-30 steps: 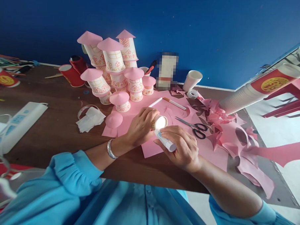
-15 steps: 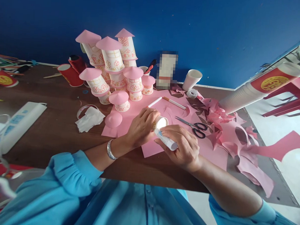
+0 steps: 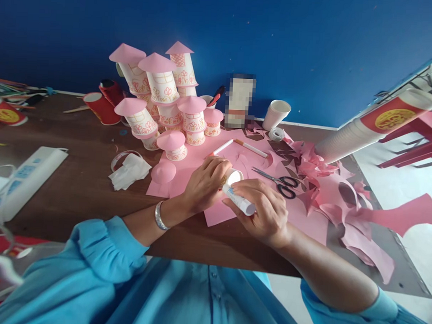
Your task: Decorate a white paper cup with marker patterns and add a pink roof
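Observation:
My left hand [image 3: 208, 184] is wrapped round a small white paper cup [image 3: 236, 175], tilted so its open end faces right. A white glue stick [image 3: 242, 201] with blue print is gripped in my right hand [image 3: 265, 207], its upper end at the cup's rim. Much of the cup is hidden behind my fingers. Just left of my hands, a loose pink paper cone [image 3: 163, 172] lies on a pink sheet [image 3: 219, 217]. Behind stand several decorated cup towers with pink cone roofs, one a short cup tower [image 3: 172, 145].
Black-handled scissors [image 3: 286, 186] and two markers [image 3: 252, 148] lie on the pink sheet. Pink paper scraps [image 3: 329, 195] spread to the right beside a long stack of cups [image 3: 375, 126]. White tissue [image 3: 130, 172] and a power strip [image 3: 27, 182] are at left.
Almost nothing differs. My hands keep the cup and the glue stick together in nearly the same place, with only a very slight shift.

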Available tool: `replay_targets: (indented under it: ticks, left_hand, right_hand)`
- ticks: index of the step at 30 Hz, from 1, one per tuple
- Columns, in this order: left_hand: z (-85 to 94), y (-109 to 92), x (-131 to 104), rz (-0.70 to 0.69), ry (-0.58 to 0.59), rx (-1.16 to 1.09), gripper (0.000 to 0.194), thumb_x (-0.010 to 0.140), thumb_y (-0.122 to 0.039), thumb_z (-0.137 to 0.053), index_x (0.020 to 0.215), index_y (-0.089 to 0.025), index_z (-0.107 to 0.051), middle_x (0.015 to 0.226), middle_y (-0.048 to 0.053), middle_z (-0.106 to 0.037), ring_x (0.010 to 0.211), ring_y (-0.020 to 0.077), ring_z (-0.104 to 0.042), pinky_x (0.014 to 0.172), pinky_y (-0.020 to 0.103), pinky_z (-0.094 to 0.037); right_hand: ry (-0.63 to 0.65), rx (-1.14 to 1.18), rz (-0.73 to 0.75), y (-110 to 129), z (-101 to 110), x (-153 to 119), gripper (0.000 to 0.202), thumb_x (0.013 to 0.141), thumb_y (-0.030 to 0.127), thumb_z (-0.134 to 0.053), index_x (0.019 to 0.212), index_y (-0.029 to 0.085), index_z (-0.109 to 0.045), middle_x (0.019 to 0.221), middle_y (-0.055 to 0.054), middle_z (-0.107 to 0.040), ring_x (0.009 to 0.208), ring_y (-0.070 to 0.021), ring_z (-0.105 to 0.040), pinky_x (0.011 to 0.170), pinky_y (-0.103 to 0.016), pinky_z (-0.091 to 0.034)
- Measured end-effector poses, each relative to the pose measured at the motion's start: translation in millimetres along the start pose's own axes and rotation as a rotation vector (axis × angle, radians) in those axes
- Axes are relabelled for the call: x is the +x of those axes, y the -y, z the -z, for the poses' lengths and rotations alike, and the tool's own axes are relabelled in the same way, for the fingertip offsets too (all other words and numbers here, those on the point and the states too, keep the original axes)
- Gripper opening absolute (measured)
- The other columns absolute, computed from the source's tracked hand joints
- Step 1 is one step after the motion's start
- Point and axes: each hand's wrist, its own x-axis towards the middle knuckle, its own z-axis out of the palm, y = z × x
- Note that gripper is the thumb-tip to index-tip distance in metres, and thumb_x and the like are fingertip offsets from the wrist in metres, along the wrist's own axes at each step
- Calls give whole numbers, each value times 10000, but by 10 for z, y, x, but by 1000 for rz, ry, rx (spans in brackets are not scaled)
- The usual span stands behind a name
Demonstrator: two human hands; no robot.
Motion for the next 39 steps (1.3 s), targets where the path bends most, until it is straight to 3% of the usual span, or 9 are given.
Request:
replay_targets:
  ticks: [3,8,20,24,34,39]
  left_hand:
    - [3,-1,2,-13,-11,17,345,950,-129,-652,1249,-212,-501,1074,110,-719,1031,297,-705,931,454,-637]
    - [-20,18,-19,-10,-3,0,377,957,-152,-650,1285,-224,-480,1118,110,-722,1063,306,-702,961,481,-632]
    - [-30,18,-31,-11,30,23,317,981,-172,-620,1265,-209,-484,1108,116,-721,1060,302,-707,969,479,-630]
    - [-36,1,-32,8,6,41,358,967,-107,-607,1285,-218,-487,1137,106,-718,1103,289,-705,944,440,-645]
    - [6,-28,1,-20,6,46,291,980,-131,-603,1247,-200,-509,1075,106,-714,1036,285,-697,928,426,-646]
    - [-39,-9,-25,-22,-9,50,389,926,-79,-617,1267,-220,-495,1121,100,-712,1093,290,-705,916,432,-655]
  right_hand:
    - [32,48,17,23,4,-10,238,996,175,-761,1203,196,-644,957,-73,-818,845,-218,-809,742,-336,-680]
    - [-31,-19,-32,-40,33,17,258,959,177,-816,1158,202,-652,929,-78,-808,828,-231,-804,715,-334,-668]
    - [-1,9,-12,9,20,1,202,1007,208,-774,1163,188,-646,952,-78,-814,844,-214,-803,730,-330,-674]
    - [-33,-48,-94,-51,48,32,224,990,194,-787,1157,228,-641,934,-52,-806,828,-209,-798,710,-318,-665]
    - [6,-1,-54,32,33,12,249,1000,228,-781,1203,254,-640,944,-33,-823,838,-218,-814,759,-339,-676]
    - [10,-70,-178,-40,78,46,233,988,220,-786,1157,269,-633,938,-29,-811,849,-214,-808,783,-315,-658]
